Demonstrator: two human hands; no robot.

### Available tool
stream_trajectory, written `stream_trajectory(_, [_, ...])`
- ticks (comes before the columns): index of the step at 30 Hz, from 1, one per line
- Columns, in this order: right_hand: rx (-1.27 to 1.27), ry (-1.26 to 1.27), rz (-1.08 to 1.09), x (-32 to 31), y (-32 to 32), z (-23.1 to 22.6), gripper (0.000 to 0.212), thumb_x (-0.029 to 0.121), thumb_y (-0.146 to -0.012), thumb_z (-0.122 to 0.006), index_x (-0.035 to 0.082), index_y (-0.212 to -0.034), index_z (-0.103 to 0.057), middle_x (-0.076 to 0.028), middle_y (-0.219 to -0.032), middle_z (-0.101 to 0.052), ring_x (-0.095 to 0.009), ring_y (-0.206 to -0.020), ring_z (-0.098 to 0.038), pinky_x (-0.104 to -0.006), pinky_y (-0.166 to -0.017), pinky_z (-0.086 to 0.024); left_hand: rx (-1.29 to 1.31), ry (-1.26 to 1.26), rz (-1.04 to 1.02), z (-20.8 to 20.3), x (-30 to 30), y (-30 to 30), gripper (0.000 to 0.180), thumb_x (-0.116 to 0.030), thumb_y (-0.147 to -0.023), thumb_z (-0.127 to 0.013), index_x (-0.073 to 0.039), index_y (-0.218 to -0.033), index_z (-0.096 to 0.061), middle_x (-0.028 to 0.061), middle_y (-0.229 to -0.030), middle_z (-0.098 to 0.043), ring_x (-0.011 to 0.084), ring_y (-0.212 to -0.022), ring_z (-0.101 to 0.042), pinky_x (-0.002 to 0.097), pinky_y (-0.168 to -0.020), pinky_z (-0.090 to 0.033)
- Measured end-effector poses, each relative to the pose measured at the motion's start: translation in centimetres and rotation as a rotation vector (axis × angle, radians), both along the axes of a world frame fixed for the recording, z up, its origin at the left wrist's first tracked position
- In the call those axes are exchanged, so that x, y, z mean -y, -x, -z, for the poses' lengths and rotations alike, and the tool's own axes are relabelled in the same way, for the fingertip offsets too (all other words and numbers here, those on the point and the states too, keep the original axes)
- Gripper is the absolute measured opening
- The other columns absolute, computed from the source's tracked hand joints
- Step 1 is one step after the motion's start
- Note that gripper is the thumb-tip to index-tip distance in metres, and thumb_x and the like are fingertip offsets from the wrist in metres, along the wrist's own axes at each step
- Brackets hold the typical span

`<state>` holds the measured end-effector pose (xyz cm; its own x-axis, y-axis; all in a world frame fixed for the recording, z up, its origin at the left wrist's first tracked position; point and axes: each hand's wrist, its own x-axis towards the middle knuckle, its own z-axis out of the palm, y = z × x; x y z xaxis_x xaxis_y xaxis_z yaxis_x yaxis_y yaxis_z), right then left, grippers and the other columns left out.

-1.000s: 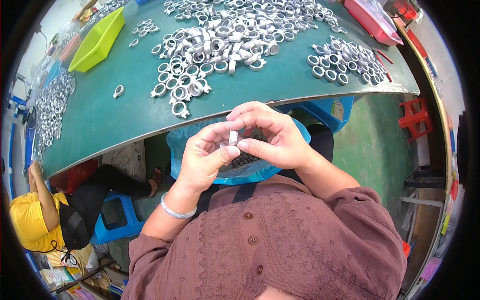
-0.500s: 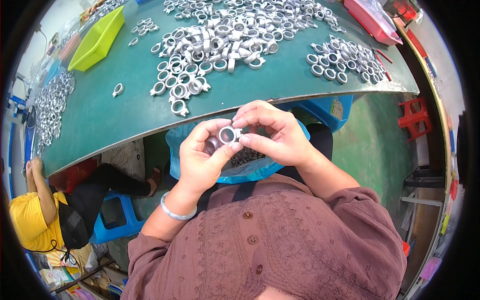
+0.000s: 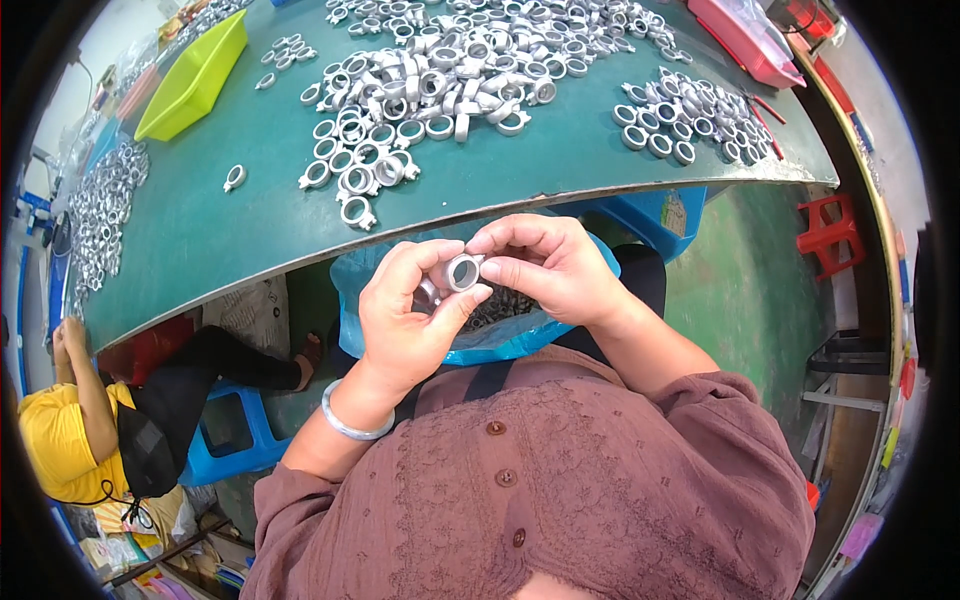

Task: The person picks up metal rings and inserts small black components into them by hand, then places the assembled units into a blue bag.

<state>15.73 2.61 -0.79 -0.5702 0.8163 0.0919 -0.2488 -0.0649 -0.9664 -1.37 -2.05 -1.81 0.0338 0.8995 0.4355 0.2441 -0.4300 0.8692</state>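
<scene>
Between my two hands is a silver metal ring (image 3: 463, 273) with a small lug on its side. My left hand (image 3: 400, 315) grips it between thumb and fingers, and at least one more ring (image 3: 428, 291) sits partly hidden against that palm. Thumb and forefinger of my right hand (image 3: 555, 268) pinch the lug side of the ring; their tips hide the detail there. Below both hands, a container lined with blue plastic (image 3: 520, 340) on my lap holds many small dark grey pieces. A large pile of similar rings (image 3: 440, 85) covers the table's far middle.
The green table (image 3: 215, 225) has its front edge just beyond my hands. A smaller ring pile (image 3: 680, 120) lies right, near red-handled tools (image 3: 769, 112). A lime tray (image 3: 195, 80) and a pink tray (image 3: 745, 45) stand farther back. A person in yellow (image 3: 75, 435) sits left.
The held ring has turned, so its opening now faces more to the right and its tube-like side shows. My right fingers have shifted slightly down around its lug.
</scene>
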Motion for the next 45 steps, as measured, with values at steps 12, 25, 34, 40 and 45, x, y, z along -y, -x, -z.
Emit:
stream_trajectory(12, [0.267, -0.362, 0.048, -1.3, -0.3, -1.6, 0.014, 0.001, -0.08, -0.06, -0.001, -0.094, -0.061, -0.004, -0.086, -0.062, -0.009, -0.078, -0.057, -0.0229, -0.07, -0.046, 0.404, 0.251, 0.066, -0.2, 0.1, -0.2, 0.034, -0.002, -0.068, -0.073, -0.003, -0.096, -0.053, 0.0002, -0.076, -0.053, 0.0067, -0.064, -0.05, 0.0172, -0.053, -0.04])
stream_trajectory(25, [0.808, -1.081, 0.572, -9.1, 2.8, -1.7, 0.022, 0.016, -0.074, -0.064, 0.006, -0.092, -0.057, -0.009, -0.072, -0.056, -0.026, -0.066, -0.056, -0.0357, -0.06, -0.045, 0.837, 0.724, 0.301, 0.1, -0.2, 0.9, 0.014, -0.01, -0.085, -0.051, -0.001, -0.096, -0.056, 0.0066, -0.074, -0.059, 0.0129, -0.066, -0.057, 0.023, -0.05, -0.045])
stream_trajectory(34, [0.104, -0.255, 0.272, -5.5, 1.5, -2.5, 0.013, 0.0, -0.079, -0.059, -0.001, -0.091, -0.055, -0.002, -0.082, -0.06, -0.007, -0.071, -0.056, -0.0195, -0.061, -0.045, 0.817, 0.684, 0.223, -0.8, -0.8, 0.1, 0.021, -0.016, -0.089, -0.053, -0.003, -0.106, -0.055, 0.0002, -0.061, -0.048, 0.0071, -0.053, -0.044, 0.0177, -0.041, -0.034])
stream_trajectory(40, [-0.12, -0.11, 0.164, -1.3, 1.4, -0.9, 0.019, -0.001, -0.082, -0.056, -0.001, -0.1, -0.054, -0.005, -0.091, -0.06, -0.009, -0.078, -0.057, -0.0226, -0.07, -0.048, 0.689, 0.48, 0.083, -1.4, -1.1, -1.0, 0.023, -0.013, -0.086, -0.057, -0.002, -0.107, -0.057, -0.001, -0.063, -0.05, 0.005, -0.05, -0.043, 0.0171, -0.041, -0.033])
stream_trajectory(45, [-0.064, -0.128, 0.155, -0.8, 0.9, 0.0, 0.019, -0.001, -0.081, -0.057, 0.0, -0.099, -0.056, -0.003, -0.091, -0.059, -0.008, -0.08, -0.057, -0.0221, -0.07, -0.048, 0.261, 0.008, -0.026, 0.0, -1.2, -0.4, 0.014, -0.005, -0.078, -0.065, -0.001, -0.092, -0.063, 0.0019, -0.086, -0.055, 0.0039, -0.063, -0.046, 0.0153, -0.053, -0.036])
